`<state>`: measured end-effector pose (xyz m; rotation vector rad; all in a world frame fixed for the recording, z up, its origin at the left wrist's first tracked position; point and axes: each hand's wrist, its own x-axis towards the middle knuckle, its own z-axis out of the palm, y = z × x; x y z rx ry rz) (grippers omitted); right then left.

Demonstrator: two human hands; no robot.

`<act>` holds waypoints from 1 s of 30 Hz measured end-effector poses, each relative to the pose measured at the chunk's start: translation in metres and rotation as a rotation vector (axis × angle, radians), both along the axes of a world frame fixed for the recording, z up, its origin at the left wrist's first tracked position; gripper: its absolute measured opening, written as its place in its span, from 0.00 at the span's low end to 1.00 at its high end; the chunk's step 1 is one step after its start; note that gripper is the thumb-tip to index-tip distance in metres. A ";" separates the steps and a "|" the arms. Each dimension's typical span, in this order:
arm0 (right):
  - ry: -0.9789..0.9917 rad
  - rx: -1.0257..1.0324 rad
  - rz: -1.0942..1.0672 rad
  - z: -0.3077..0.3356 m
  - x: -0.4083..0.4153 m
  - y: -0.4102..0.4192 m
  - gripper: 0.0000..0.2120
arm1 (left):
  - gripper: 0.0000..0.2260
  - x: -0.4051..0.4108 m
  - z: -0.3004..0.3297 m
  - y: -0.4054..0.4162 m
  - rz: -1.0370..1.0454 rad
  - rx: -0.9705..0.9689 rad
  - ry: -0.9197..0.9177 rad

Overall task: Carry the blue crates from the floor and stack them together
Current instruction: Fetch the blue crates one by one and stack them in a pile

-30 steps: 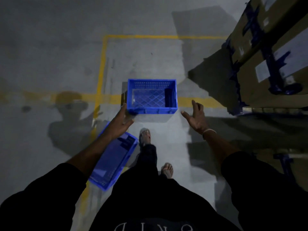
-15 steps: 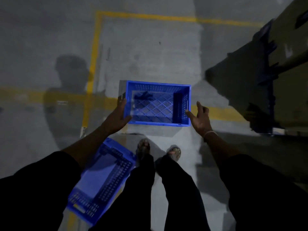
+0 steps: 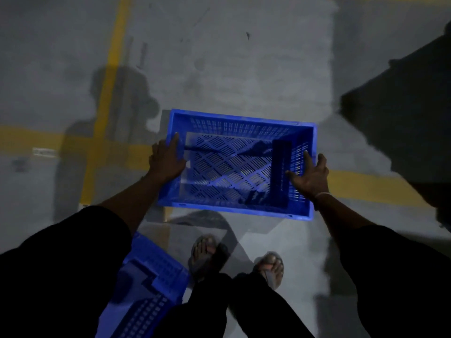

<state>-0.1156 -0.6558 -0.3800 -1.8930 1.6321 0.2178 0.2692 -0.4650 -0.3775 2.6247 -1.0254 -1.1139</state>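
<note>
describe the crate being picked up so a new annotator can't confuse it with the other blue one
Find the yellow floor line crossing the grey concrete; the open blue crate sits across it, ahead of the feet. The left hand and right hand are at its two short ends. Its open top shows a slotted diamond-pattern floor, whereas the second blue crate lies near the left leg, partly hidden.

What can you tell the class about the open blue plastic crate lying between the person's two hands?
The open blue plastic crate is rectangular, with slotted walls and a diamond-patterned perforated base. It sits upright and empty on the grey concrete floor, over a yellow painted line. The left hand rests on its left rim; the right hand is at its right wall, fingers spread inside.
</note>
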 end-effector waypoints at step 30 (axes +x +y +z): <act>-0.015 -0.051 -0.210 0.327 -0.082 0.051 0.38 | 0.36 -0.029 0.335 -0.011 -0.296 -0.086 -0.157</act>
